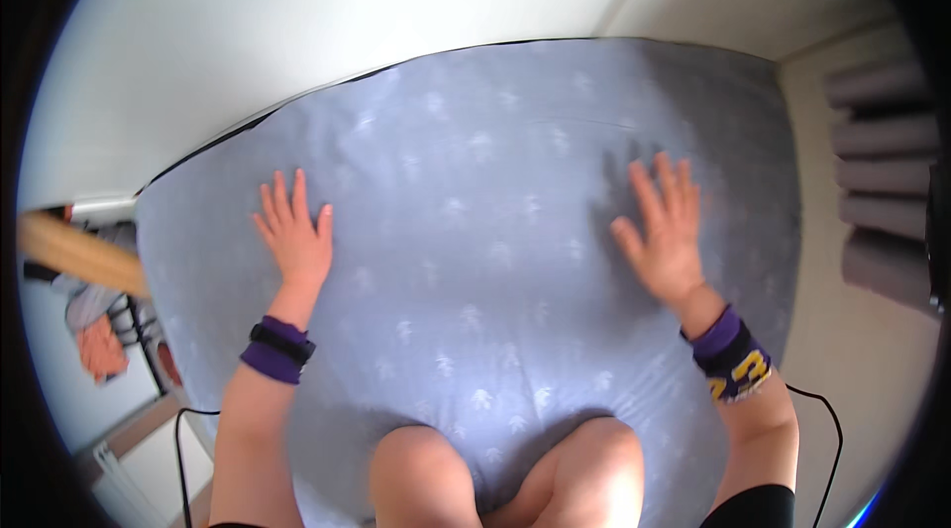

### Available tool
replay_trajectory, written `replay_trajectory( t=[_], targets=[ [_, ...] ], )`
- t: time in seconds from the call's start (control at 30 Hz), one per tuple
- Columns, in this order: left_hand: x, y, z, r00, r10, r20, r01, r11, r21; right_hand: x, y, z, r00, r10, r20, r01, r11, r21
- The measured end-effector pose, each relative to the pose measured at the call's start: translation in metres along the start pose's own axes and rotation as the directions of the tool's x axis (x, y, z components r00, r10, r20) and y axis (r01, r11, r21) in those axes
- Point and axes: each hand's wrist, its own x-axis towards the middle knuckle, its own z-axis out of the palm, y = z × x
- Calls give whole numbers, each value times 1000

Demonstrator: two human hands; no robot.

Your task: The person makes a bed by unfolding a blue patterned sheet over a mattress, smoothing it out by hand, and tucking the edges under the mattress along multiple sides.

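A blue-grey sheet (466,231) with small pale leaf-like prints covers the bed surface in front of me. My left hand (297,236) lies flat on its left part, fingers spread, holding nothing. Over the right part is my right hand (666,231), fingers extended and slightly blurred, with a shadow beside it; I cannot tell whether it touches the sheet. Each wrist wears a purple band; the left wristband (278,350) carries a black strap, and the right wristband (731,355) has yellow markings. My bare knees (424,474) rest on the sheet at the near edge.
White walls (347,3) border the far side. Grey curtain folds (887,171) hang at the right. Beyond the left edge are a wooden bar (84,253), an orange cloth (102,348) and a dark rack. Black cables (837,419) run beside both forearms.
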Motion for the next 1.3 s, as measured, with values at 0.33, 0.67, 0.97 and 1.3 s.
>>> replay_trajectory(
  t=[0.33, 0.67, 0.97, 1.3],
  targets=[
    [-16, -21, 15, 997, -73, 10, 74, 978, -197, 59, -244, 93, 751, -643, 152, 558, 740, 376],
    [-15, -28, 18, 994, -92, 62, 108, 932, -346, 52, -323, 119, 967, -205, 154, 152, 942, 300],
    [84, -132, -4, 940, 107, -325, -306, 691, -655, 48, -319, 139, 982, -188, -3, 185, 965, 187],
    [189, -252, 6, 881, 254, 399, -27, 870, -492, 46, -325, 143, 987, -162, -15, 161, 967, 199]
  ],
)
